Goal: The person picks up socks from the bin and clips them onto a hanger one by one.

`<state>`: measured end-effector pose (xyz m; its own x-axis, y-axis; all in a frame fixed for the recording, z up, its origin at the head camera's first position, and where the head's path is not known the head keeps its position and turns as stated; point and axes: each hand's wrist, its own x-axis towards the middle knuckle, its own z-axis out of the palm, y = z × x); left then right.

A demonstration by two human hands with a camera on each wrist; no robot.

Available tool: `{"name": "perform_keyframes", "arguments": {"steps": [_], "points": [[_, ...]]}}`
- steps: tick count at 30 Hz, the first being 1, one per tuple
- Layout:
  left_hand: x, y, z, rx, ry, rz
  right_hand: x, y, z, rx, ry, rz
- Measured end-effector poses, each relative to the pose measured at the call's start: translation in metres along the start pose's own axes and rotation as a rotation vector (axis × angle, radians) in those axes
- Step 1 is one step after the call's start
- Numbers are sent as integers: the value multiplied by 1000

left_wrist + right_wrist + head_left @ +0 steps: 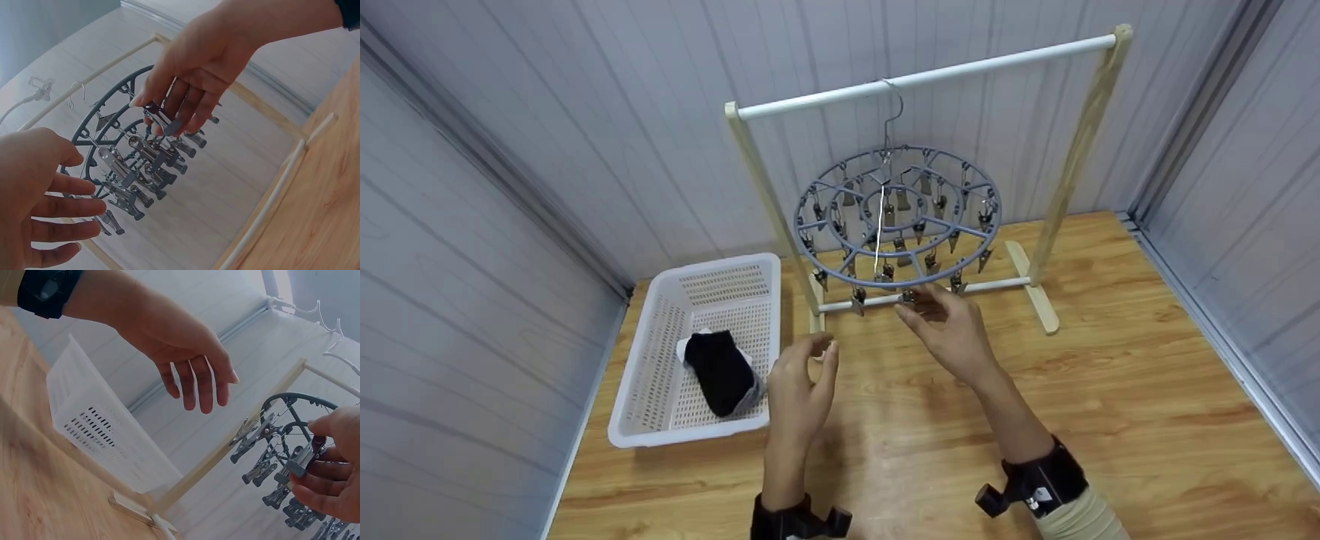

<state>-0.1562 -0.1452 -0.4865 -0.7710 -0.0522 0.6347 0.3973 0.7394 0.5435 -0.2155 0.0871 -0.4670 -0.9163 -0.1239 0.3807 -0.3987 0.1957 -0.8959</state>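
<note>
On the floor (1147,390), a rack (1086,142) is bearing a hanger (886,177); right hand (952,334) is pinching a near clip (301,461); left hand (799,382) is hovering empty, fingers relaxed.

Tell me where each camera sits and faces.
Head: worn on the head, looking forward and down at the clip hanger and basket; left hand and right hand show.
Left wrist: on that wrist, facing the clip hanger; both hands show.
Right wrist: on that wrist, facing the clip hanger and basket; both hands show.
Both wrist views share the right hand pinching a clip.
</note>
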Motion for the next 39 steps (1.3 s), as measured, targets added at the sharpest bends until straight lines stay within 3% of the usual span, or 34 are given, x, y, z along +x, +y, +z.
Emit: {"name": "perform_keyframes", "arguments": {"steps": [5,11,18,27,33,39], "points": [[0,0,0,-3,-3,-1,0,-6,4,108,-2,83],[0,0,-1,-5,-13,-2,-3,-25,3,215,-17,100],[1,-1,-1,9,-32,-14,-4,-24,3,268,10,90],[1,-3,0,21,-60,-56,-2,1,-1,409,28,110],[2,-11,-4,43,-81,-91,-3,3,-3,446,32,88],[5,-23,-11,36,-58,-141,-4,1,-5,463,29,108]]}}
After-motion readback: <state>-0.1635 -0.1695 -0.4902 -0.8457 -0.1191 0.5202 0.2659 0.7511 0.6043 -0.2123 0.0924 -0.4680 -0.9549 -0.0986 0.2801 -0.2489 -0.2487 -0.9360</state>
